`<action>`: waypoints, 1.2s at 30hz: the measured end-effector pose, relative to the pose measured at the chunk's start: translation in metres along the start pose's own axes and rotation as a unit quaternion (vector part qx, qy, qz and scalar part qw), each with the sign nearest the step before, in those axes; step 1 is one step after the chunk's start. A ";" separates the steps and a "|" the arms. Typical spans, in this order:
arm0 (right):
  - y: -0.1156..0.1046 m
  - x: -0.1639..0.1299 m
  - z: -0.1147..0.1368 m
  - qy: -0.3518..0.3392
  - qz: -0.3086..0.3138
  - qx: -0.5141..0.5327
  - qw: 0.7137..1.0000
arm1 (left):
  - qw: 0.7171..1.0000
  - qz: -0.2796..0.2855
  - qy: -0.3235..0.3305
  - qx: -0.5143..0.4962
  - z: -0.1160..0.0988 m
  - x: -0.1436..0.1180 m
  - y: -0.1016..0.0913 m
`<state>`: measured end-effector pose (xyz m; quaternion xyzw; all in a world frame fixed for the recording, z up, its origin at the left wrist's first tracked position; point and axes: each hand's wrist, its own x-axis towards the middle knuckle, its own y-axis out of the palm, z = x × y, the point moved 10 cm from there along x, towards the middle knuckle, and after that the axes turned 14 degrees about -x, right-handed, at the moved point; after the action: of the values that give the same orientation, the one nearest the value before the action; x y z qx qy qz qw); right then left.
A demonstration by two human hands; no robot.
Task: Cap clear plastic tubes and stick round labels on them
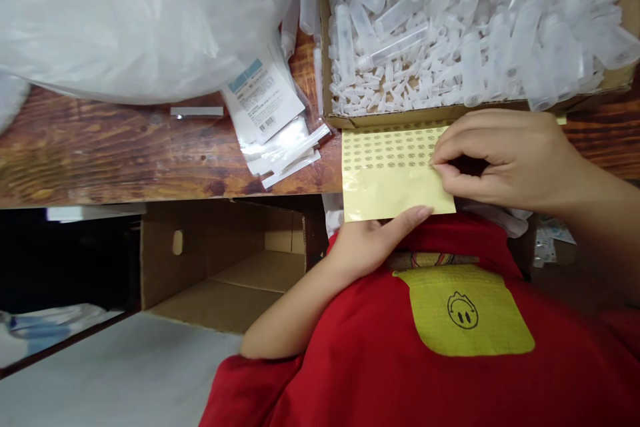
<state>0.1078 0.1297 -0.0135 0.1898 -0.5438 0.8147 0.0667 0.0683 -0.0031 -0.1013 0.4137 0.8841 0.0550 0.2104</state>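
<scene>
Head view, looking down at the person's own front. Right hand [505,157] curled, palm down, thumb and forefinger tips pinched together at the right edge of a yellow sticker sheet [395,173]; whether a sticker sits between the tips, cannot tell. Left hand [373,240] comes up from below, forearm bent, fingers flat and extended under the sheet's lower edge, supporting it.

Sheet: glossy, thin, rectangular yellow backing, upper part printed with rows of small oval labels, lower part blank. It sits over the near counter edge, just in front of a cardboard box [425,117].

Box filled with clear plastic tubes [475,27] and small translucent caps, jumbled. Counter [100,147] is worn, reddish-brown wood with a mottled grain. Stack of flat clear pouches with a printed paper label [267,113] lies left of the box, near a big crinkled translucent plastic bag [125,13]. Open, plain brown corrugated carton [220,267] under the counter. Red shirt with a yellow woven patch [467,310] fills the lower frame.
</scene>
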 end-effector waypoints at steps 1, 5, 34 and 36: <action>-0.001 -0.002 0.001 -0.016 -0.009 -0.004 1.000 | 1.000 0.009 -0.002 0.002 -0.001 -0.006 -0.005; -0.004 -0.009 0.007 -0.040 -0.037 -0.022 0.998 | 0.995 0.087 -0.031 -0.042 -0.002 -0.039 -0.012; 0.002 0.003 0.113 -0.163 0.038 0.017 0.986 | 0.958 0.165 0.231 -0.052 -0.065 -0.048 0.006; 0.000 0.006 0.115 -0.164 0.032 0.023 0.986 | 0.960 0.159 0.229 -0.042 -0.064 -0.046 0.005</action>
<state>0.1292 0.0245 0.0279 0.3046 -0.5346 0.7865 -0.0535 0.0718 -0.0294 -0.0272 0.5163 0.8283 0.2175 0.0081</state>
